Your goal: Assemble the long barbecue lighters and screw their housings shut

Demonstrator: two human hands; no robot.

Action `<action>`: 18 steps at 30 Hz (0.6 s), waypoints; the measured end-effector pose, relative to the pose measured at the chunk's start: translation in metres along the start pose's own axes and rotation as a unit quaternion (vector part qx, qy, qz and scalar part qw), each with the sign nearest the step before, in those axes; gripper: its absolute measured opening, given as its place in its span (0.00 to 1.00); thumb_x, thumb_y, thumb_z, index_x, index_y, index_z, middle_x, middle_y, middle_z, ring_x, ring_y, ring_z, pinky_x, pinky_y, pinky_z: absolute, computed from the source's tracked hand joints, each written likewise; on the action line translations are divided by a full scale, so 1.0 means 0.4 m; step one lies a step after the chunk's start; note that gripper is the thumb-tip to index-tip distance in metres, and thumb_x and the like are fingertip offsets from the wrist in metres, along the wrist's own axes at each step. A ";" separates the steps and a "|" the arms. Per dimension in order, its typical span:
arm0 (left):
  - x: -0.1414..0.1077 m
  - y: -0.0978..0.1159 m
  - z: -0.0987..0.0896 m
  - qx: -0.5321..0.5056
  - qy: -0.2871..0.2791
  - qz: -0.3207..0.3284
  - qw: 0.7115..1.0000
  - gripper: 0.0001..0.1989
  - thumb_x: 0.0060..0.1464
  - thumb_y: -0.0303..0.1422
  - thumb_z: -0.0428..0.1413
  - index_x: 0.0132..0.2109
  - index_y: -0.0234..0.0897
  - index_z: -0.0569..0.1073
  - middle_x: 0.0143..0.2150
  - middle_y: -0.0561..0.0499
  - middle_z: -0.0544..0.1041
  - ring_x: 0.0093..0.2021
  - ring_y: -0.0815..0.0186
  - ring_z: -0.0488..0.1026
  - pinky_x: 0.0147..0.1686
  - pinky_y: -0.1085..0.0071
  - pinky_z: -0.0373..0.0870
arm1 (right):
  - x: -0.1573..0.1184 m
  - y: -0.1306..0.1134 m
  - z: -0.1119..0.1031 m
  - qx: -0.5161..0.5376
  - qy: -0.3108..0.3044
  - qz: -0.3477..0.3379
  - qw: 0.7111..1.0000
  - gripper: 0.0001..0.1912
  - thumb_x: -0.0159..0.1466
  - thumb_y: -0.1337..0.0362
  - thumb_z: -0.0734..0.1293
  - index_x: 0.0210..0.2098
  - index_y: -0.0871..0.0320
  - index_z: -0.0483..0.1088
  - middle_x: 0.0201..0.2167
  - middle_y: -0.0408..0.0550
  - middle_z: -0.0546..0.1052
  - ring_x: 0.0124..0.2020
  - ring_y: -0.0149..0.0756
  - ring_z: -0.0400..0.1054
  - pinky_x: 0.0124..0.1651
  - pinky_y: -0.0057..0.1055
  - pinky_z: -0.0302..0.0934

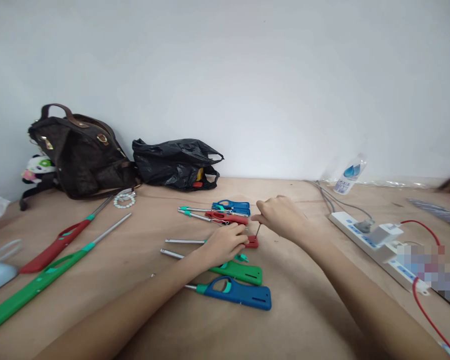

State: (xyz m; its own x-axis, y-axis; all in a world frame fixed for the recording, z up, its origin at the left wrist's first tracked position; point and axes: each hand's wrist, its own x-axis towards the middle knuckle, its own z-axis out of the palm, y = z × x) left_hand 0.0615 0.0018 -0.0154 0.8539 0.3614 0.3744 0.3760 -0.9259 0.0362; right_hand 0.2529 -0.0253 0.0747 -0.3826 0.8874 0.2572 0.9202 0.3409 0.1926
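Observation:
My left hand (223, 245) is closed over a red gas lighter (252, 242) that lies on the table, its metal tube pointing left. In my right hand (279, 215) is a screwdriver (258, 230); only its thin shaft shows, slanting down to the red lighter's end, and its handle is hidden by the fingers. Nearer me lie a green lighter (243, 271) and a blue lighter (243, 294). A small teal piece (242, 258) sits beside my left fingers. Just beyond my hands are an opened red lighter (228, 217) and a blue lighter casing (232, 206).
On the left lie a long red lighter (56, 246) and a long green lighter (41, 287), near a bead bracelet (124, 200). A dark bag (86, 155) and a black plastic bag (168, 162) stand by the wall. At right are a power strip (360, 242) and a bottle (350, 174).

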 end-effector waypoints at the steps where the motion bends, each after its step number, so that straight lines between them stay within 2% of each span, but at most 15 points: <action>1: -0.001 0.001 -0.001 -0.001 0.001 -0.001 1.000 0.03 0.58 0.26 0.54 0.36 0.36 0.72 0.40 0.49 0.69 0.40 0.63 0.67 0.36 0.70 0.64 | 0.000 0.001 -0.002 -0.007 -0.001 0.005 1.000 0.17 0.67 0.56 0.61 0.28 0.61 0.69 0.24 0.59 0.76 0.26 0.45 0.71 0.31 0.35 0.57; 3: -0.002 0.002 -0.002 -0.001 0.004 -0.002 1.000 0.04 0.59 0.27 0.53 0.36 0.36 0.71 0.40 0.49 0.69 0.40 0.63 0.67 0.37 0.69 0.64 | -0.005 0.004 -0.002 -0.001 0.011 0.002 1.000 0.17 0.66 0.54 0.62 0.29 0.60 0.69 0.28 0.60 0.77 0.30 0.47 0.72 0.32 0.35 0.58; 6: -0.002 0.004 -0.004 0.002 -0.001 -0.002 1.000 0.04 0.59 0.26 0.52 0.36 0.36 0.71 0.39 0.49 0.69 0.39 0.63 0.67 0.37 0.69 0.64 | -0.015 0.009 -0.005 0.050 0.017 -0.034 0.998 0.06 0.63 0.62 0.67 0.36 0.59 0.68 0.35 0.56 0.77 0.36 0.45 0.71 0.33 0.32 0.58; 8: -0.001 0.004 -0.005 0.003 -0.005 -0.003 1.000 0.04 0.59 0.26 0.53 0.35 0.36 0.71 0.39 0.49 0.69 0.40 0.63 0.67 0.37 0.70 0.64 | -0.013 0.009 -0.011 0.058 -0.003 -0.033 0.998 0.05 0.61 0.65 0.68 0.35 0.59 0.68 0.33 0.53 0.77 0.33 0.44 0.72 0.32 0.32 0.58; 11: 0.001 0.004 -0.006 0.002 -0.006 -0.004 1.000 0.04 0.58 0.27 0.54 0.34 0.35 0.71 0.39 0.49 0.69 0.41 0.63 0.67 0.38 0.69 0.64 | -0.004 0.004 -0.023 0.004 -0.049 0.018 0.999 0.10 0.64 0.60 0.66 0.29 0.60 0.69 0.27 0.58 0.77 0.29 0.47 0.72 0.31 0.34 0.57; 13: 0.001 0.003 -0.006 0.000 -0.004 -0.004 1.000 0.04 0.59 0.26 0.54 0.35 0.35 0.71 0.39 0.49 0.69 0.40 0.63 0.67 0.37 0.70 0.63 | -0.003 0.003 -0.031 -0.004 -0.064 0.030 0.997 0.13 0.65 0.59 0.64 0.29 0.61 0.69 0.28 0.60 0.77 0.30 0.48 0.73 0.32 0.35 0.58; 16: 0.001 0.003 -0.007 0.000 -0.004 -0.006 1.000 0.04 0.59 0.26 0.53 0.35 0.35 0.71 0.39 0.50 0.69 0.39 0.64 0.66 0.35 0.70 0.62 | -0.015 0.008 -0.044 0.066 -0.058 -0.029 0.996 0.05 0.63 0.67 0.64 0.39 0.62 0.68 0.37 0.56 0.77 0.35 0.42 0.72 0.33 0.31 0.58; 18: 0.001 0.004 -0.007 0.001 -0.005 -0.007 1.000 0.04 0.59 0.26 0.53 0.35 0.35 0.71 0.38 0.49 0.69 0.38 0.64 0.66 0.35 0.70 0.62 | -0.021 0.008 -0.052 0.106 -0.072 -0.063 0.990 0.08 0.61 0.73 0.63 0.41 0.61 0.67 0.40 0.52 0.76 0.36 0.37 0.71 0.33 0.27 0.57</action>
State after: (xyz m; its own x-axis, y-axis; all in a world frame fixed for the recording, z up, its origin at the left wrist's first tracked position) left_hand 0.0612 0.0003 -0.0128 0.8522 0.3749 0.3649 0.3883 -0.9207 0.0392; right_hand 0.2573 -0.0381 0.0927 -0.4936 0.8635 0.1033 0.8686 0.4955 0.0080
